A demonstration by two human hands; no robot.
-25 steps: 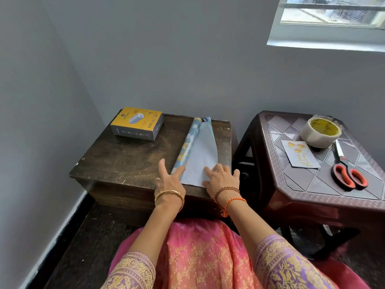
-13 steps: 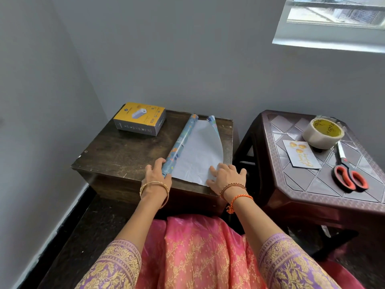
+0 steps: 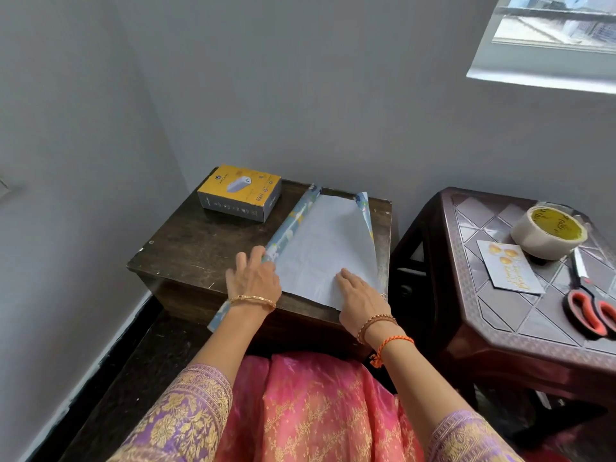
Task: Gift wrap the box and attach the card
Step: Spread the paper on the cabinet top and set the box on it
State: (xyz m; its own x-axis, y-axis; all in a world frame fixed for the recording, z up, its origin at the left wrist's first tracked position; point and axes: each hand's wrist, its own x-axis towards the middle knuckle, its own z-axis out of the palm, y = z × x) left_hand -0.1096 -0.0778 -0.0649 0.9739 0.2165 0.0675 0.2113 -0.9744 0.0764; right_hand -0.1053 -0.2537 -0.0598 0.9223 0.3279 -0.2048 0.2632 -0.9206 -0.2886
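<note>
A yellow and grey box (image 3: 240, 193) sits at the far left corner of the dark wooden table (image 3: 186, 248). A roll of blue patterned wrapping paper (image 3: 293, 221) lies partly unrolled, its white underside (image 3: 326, 248) facing up. My left hand (image 3: 255, 278) rests on the rolled part near the table's front edge, fingers spread over it. My right hand (image 3: 358, 293) presses flat on the white sheet near its front right corner. A white card (image 3: 508, 270) with gold print lies on the brown plastic table (image 3: 520, 331) to the right.
On the brown plastic table a roll of tape (image 3: 546, 233) stands behind the card, and orange-handled scissors (image 3: 588, 301) lie to its right. Grey walls close in at the left and back. A window (image 3: 553, 38) is at the upper right.
My left hand has rolled the paper further to the left, so the white sheet is wider. My right hand has stayed pressed on the sheet's right part.
</note>
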